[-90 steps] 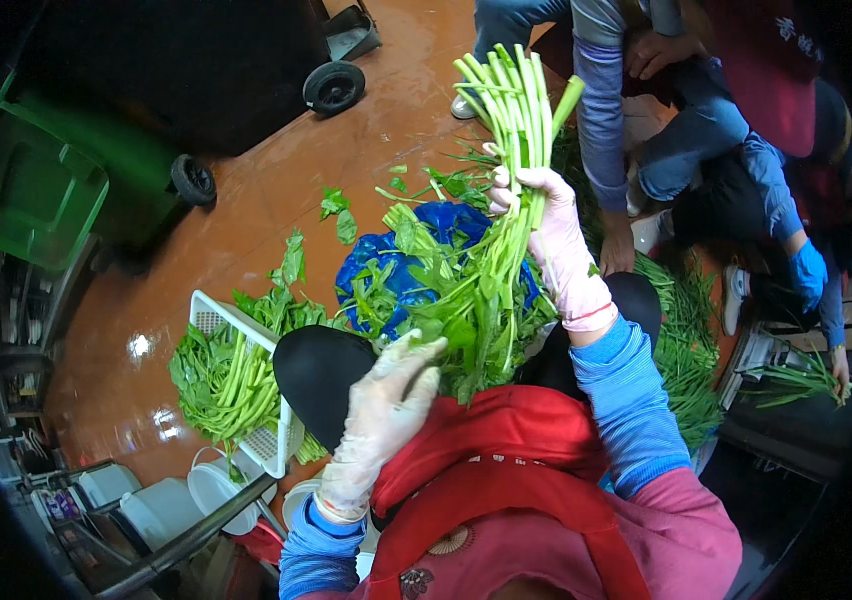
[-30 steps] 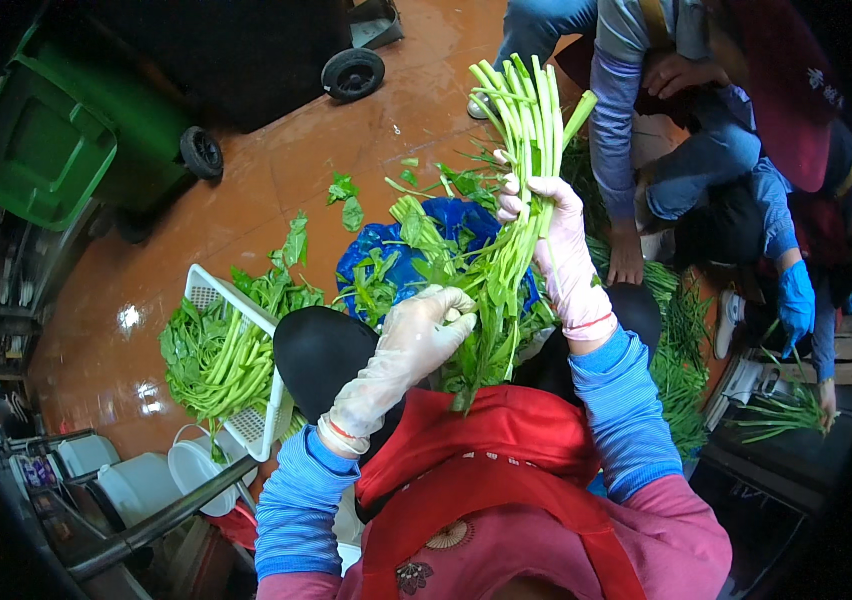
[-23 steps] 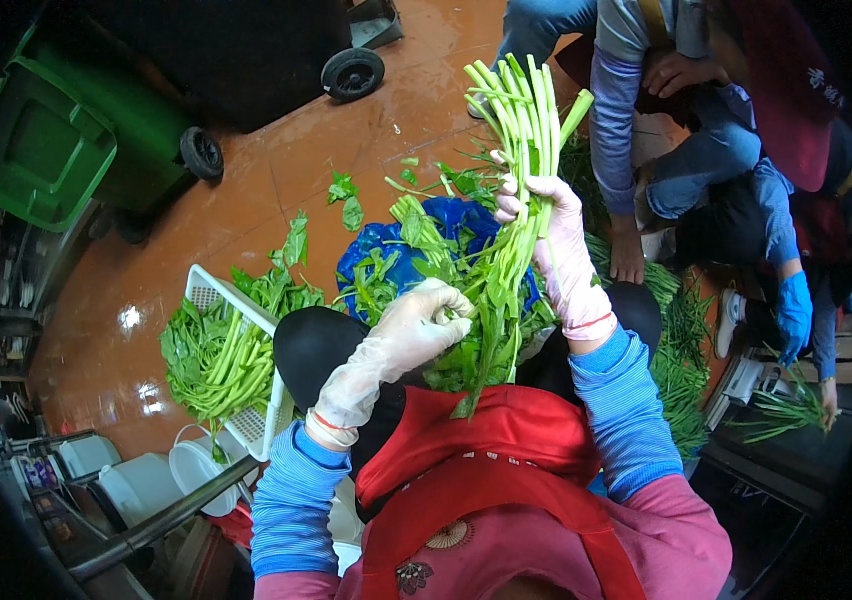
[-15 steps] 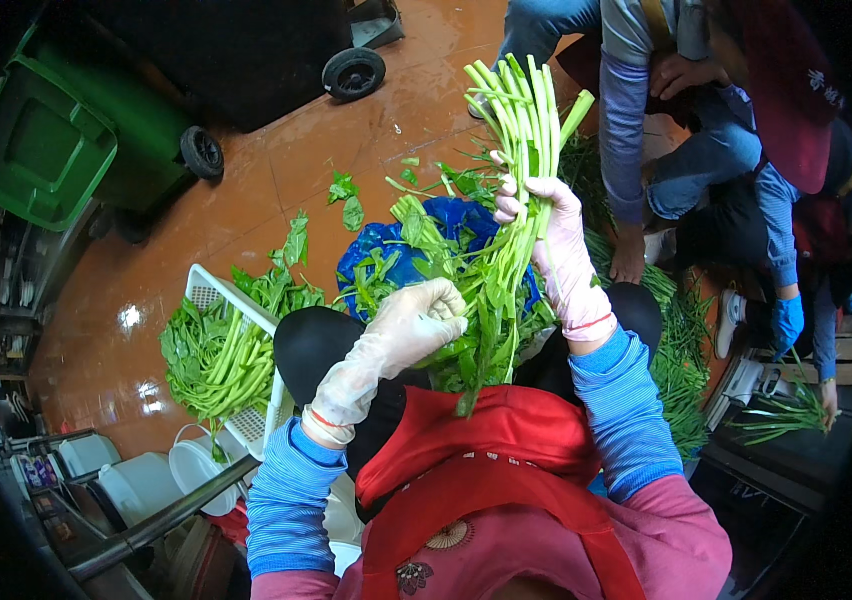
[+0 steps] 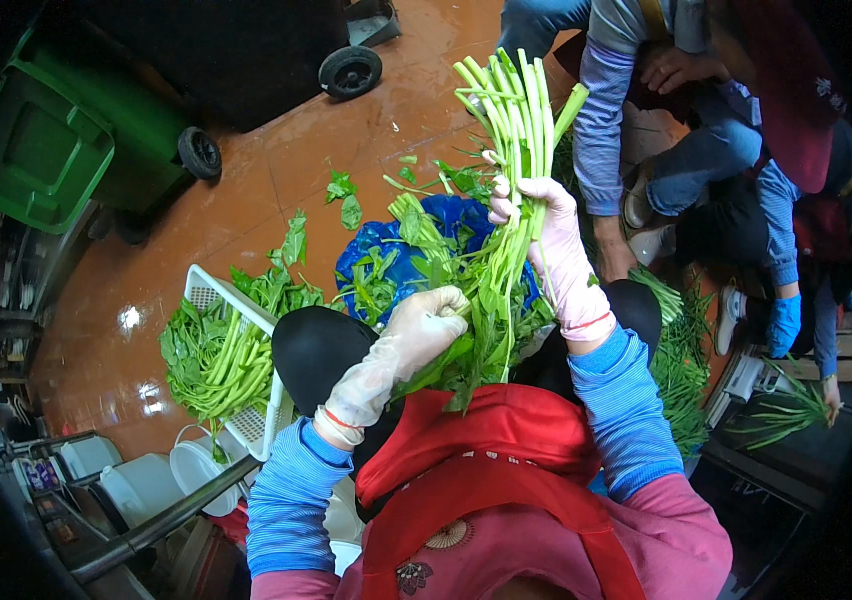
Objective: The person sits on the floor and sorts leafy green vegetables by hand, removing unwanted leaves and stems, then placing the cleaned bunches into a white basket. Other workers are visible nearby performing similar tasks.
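Observation:
My right hand, in a pale thin glove, is closed round a bunch of leafy green vegetables. Its thick, pale stem ends point up and away from me, while the leaves hang toward my lap. At the left side of those leaves, my left hand, gloved too, is closed in a pinch on some leaves; the fingertips are partly hidden. Beneath the bunch lies a blue plastic bag with loose leaves and stems. To the left, a white plastic basket is tipped beside a heap of the same greens.
A green wheeled bin stands at the far left. White buckets sit behind a metal rail. At right, a co-worker's arm reaches toward thin green stalks; another person's hand holds a small bunch.
My left hand has shifted slightly left, and leaves now spread below it. The bunch has tilted a little leftward in my right hand. A co-worker's hand at right has moved toward me.

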